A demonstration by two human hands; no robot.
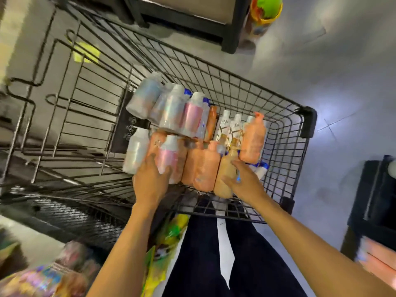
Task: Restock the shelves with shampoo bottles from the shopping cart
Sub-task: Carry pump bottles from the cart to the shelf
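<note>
In our black wire shopping cart (278, 108), shampoo bottles (231, 129) crowd in two rows, caps away from us: pearly iridescent bottles (171, 110) left, peach bottles (205, 168) right. Our left hand (150, 179) grips a pearly pink bottle (169, 155), our right hand (244, 181) a tan bottle (222, 179).

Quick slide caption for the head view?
In the wire shopping cart, the left hand grips a pink bottle and the right hand a tan bottle.

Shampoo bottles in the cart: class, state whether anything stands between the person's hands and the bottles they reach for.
Nothing visible does. In the shopping cart, the left hand grips a pink bottle and the right hand a tan bottle.
</note>
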